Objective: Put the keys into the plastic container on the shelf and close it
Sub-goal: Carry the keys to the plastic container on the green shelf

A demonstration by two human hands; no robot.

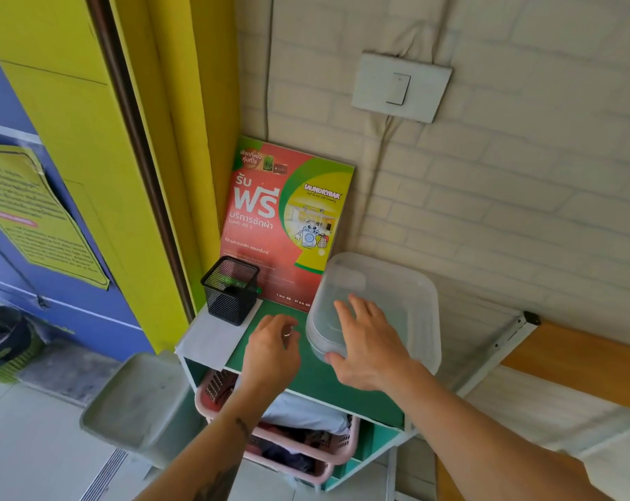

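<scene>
A clear plastic container (389, 287) with its lid on stands on the green shelf top (317, 381), at the right, against the wall. My right hand (367, 341) lies flat on the container's near left side, fingers spread, thumb at its lower rim. My left hand (271, 350) hovers over the shelf top just left of the container, fingers curled around a small metal ring of the keys (287, 332). Most of the keys are hidden inside the hand.
A black mesh pen holder (230, 289) stands at the shelf's back left on a white sheet. A red and green laundry poster (284, 218) leans on the wall behind. Pink baskets (306, 453) with clothes sit in the shelf below. A grey bin (140, 403) stands left.
</scene>
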